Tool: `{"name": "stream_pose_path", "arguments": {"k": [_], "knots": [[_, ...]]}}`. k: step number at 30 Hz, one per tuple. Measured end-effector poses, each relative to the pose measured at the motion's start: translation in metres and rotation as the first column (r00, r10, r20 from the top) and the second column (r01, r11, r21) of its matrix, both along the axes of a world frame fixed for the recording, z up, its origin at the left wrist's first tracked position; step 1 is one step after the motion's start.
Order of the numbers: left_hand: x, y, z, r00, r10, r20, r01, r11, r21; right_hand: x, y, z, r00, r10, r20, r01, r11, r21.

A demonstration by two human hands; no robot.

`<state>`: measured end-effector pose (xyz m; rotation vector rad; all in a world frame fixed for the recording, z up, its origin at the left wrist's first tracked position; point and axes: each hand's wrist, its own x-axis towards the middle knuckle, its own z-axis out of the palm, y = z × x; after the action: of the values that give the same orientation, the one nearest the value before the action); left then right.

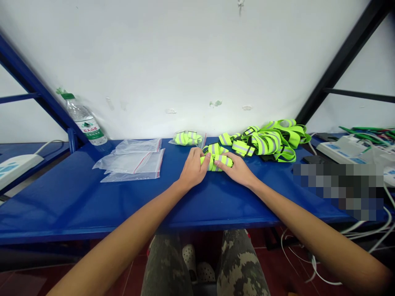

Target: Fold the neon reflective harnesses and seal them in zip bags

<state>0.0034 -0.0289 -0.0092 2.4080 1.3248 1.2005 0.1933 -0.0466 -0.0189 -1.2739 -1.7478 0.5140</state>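
We are clasping a folded neon-yellow reflective vest on the desk between our left hand and right hand; it looks light and soft, so we are holding its bunched middle, with clear zip bags lying left of the left hand.

A clear plastic water bottle with a green cap stands near the back left corner of the blue bench; a white power strip sits beyond its back right corner, another on a lower shelf at left.

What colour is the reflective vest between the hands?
The reflective vest is neon yellow-green with grey bands; head view.
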Motion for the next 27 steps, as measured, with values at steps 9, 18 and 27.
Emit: {"name": "stream_pose_path", "arguments": {"k": [9,18,27], "knots": [[0.003,0.002,0.004,0.999,0.046,0.010,-0.044,0.990,-0.135,0.003,0.009,-0.004,0.998,0.020,-0.061,-0.017,0.999,0.048],[0.009,0.013,0.003,0.992,0.097,0.085,-0.079,0.978,-0.193,0.000,0.025,-0.017,0.995,-0.090,-0.037,0.094,0.989,0.111],[0.013,0.015,-0.003,0.974,0.197,0.111,-0.178,0.970,-0.164,-0.001,0.022,-0.007,0.986,-0.084,-0.145,0.074,0.995,-0.067]]}}
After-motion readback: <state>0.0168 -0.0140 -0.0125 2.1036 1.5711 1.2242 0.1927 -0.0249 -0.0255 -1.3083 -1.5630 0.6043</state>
